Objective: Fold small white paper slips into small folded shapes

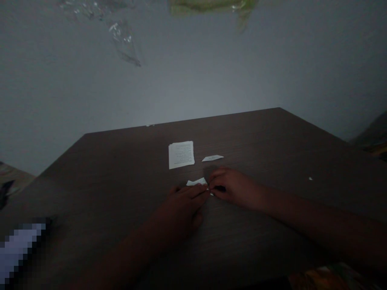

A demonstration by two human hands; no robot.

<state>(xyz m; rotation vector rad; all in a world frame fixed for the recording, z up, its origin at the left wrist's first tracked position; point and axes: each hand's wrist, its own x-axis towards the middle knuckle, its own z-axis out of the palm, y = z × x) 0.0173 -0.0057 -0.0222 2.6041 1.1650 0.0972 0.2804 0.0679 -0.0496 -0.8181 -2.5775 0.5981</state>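
Two bare forearms (308,219) reaching in from the lower edge, one from each side, ending in a left hand (183,207) and a right hand (232,187), both low over the bench (90,173). Fingertips (202,191) of the two hands nearly touching around one tiny white paper scrap (211,194), with one small black object (220,188) tucked under the right fingers. Grip on each side curled, but too dark and too small to tell whether clenched on the scrap or only touching it. Right against the left fingertips, one larger white paper scrap (196,182).

Farther out on the dark wood-grain bench, one squarish printed paper sheet (181,155) carrying lines of small text, and just to its right, not touching it, one pointed paper scrap (212,158). Well off to the right, one white speck (310,178); at the far edge, one more (149,125). Beyond the bench, one grey wall (193,72) with a clear plastic film (122,40) near the top of the view. At the lower left corner, one pixelated pale patch (18,249), too blurred to name; at the lower right, one multicoloured patterned surface (326,278).
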